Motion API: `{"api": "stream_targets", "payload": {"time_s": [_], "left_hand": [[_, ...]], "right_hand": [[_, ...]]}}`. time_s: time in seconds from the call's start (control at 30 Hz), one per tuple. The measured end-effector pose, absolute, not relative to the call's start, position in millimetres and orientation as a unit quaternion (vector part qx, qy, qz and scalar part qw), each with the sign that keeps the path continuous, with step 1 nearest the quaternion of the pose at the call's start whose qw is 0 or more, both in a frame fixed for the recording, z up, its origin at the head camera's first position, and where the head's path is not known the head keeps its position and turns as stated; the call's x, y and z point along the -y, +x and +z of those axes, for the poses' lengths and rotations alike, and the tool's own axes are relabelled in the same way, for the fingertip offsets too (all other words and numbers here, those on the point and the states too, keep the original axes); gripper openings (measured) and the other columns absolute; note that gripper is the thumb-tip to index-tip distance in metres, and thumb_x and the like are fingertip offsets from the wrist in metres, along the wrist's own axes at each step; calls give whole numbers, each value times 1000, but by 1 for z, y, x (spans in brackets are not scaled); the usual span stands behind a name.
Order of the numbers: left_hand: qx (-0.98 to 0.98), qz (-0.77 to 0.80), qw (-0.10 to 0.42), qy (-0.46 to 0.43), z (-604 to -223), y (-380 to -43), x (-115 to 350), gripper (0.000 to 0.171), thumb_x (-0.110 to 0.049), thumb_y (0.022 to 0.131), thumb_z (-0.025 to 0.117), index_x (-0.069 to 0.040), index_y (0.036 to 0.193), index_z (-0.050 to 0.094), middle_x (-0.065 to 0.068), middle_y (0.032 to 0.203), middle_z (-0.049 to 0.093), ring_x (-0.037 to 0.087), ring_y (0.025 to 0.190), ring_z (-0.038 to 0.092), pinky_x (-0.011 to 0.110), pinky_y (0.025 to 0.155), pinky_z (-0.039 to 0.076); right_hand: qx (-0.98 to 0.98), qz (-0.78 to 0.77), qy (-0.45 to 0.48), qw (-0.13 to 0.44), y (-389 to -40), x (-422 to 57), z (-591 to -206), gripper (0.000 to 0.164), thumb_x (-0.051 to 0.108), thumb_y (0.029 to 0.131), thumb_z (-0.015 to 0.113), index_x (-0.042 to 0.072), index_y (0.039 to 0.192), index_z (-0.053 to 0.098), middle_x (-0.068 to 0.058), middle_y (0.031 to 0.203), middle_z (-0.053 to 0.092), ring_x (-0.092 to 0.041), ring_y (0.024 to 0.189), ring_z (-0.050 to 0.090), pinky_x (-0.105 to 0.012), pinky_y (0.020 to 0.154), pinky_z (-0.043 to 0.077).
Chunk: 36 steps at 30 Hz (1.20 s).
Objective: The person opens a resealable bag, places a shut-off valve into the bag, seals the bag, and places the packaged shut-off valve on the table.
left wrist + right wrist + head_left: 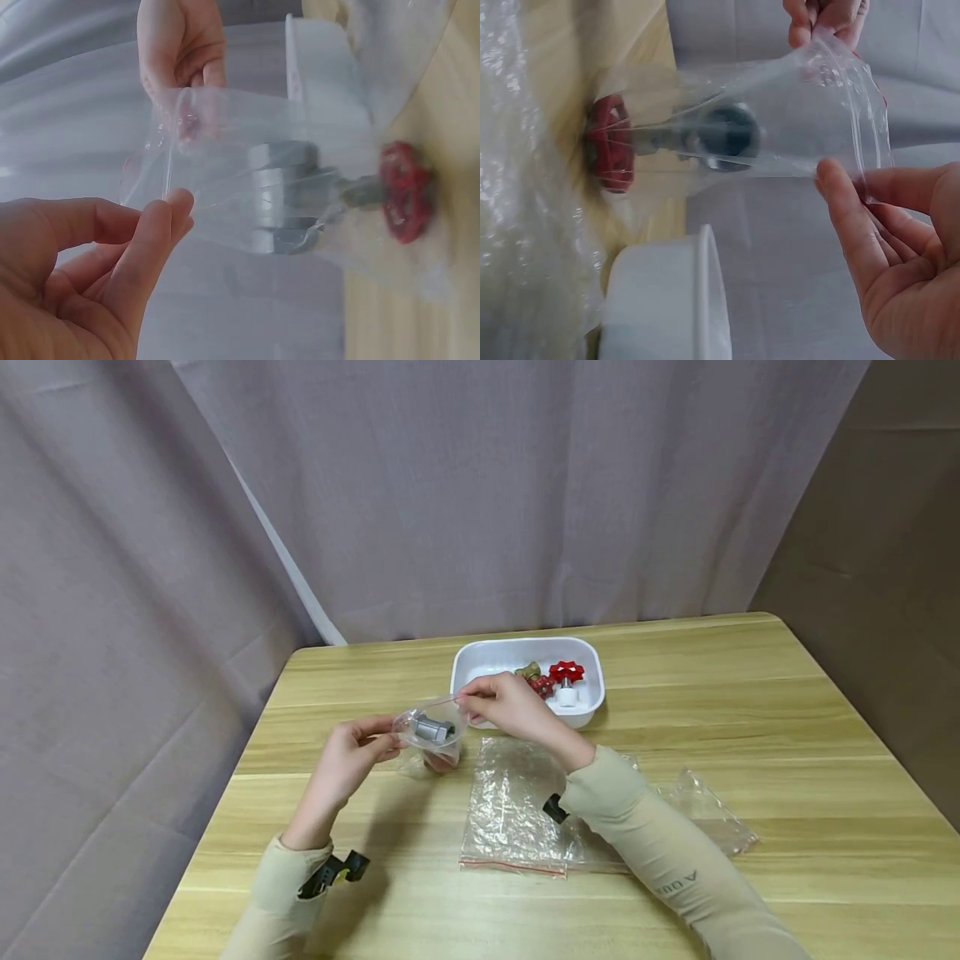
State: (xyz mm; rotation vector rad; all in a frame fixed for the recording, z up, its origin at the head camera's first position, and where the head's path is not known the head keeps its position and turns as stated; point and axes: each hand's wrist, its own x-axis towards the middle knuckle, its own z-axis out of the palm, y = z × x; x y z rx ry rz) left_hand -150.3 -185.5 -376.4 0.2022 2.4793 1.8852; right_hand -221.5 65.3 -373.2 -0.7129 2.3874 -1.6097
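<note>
A clear zip-lock bag (795, 105) hangs between both hands with its mouth spread. Inside it sits a grey gate valve (432, 729), its red handwheel (407, 193) at the bottom of the bag. My left hand (352, 756) pinches the left side of the bag's rim between thumb and fingers. The opposite side of the rim is pinched by my right hand (513, 706), which overlaps the front of the white tray in the head view. In the right wrist view, the right thumb and fingers grip the plastic near the zip strip.
Behind the hands stands a white tray (487, 653) holding a brass valve (529, 671) and a white valve with a red handwheel (566, 672). Flat clear zip-lock bags (513, 810) lie on the wooden table (750, 693), partly under the right forearm. A grey curtain (480, 502) hangs behind.
</note>
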Motion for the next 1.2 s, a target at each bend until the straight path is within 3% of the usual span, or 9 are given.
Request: {"api": "stream_targets", "payload": {"time_s": [0.13,0.3,0.57,0.83,1.07,1.2], "left_hand": [[-799,598,-16,61,-365,-153,192,30,5,96,57,15,125,62,32,118,65,5,85,70,24,80,57],[-802,593,-25,65,-357,-155,199,31,4,98,58,14,126,62,32,118,66,4,84,70,23,79,57],[-804,591,-26,61,-355,-156,204,31,2,97,60,10,126,63,27,112,69,9,86,72,26,80,58],[-806,587,-18,70,-355,-156,205,30,1,98,60,7,127,63,25,112,69,15,86,73,27,78,59],[-809,580,-15,90,-356,-155,205,31,-2,100,59,7,130,61,27,114,69,23,88,74,27,77,59],[-813,573,-21,103,-357,-155,205,31,-5,100,61,5,130,62,26,114,70,23,89,74,27,78,59]], "right_hand": [[-806,-533,-251,53,-223,-60,-367,19,11,100,64,-5,106,73,-9,91,75,-17,79,72,-28,75,59],[-798,-543,-255,51,-222,-56,-363,19,12,100,64,-4,105,73,-10,92,75,-28,85,73,-28,75,59],[-793,-551,-252,55,-220,-54,-361,18,13,99,65,-2,106,73,-10,93,75,-23,82,73,-29,76,59],[-798,-546,-248,55,-224,-56,-363,21,16,99,66,-1,109,74,-11,97,75,-30,83,73,-30,74,59],[-794,-552,-249,57,-225,-58,-367,21,17,98,67,1,110,74,-12,101,74,-21,77,72,-31,73,60],[-785,-564,-246,67,-224,-60,-367,22,15,99,67,0,114,72,-16,106,72,-32,82,73,-31,73,60]]}}
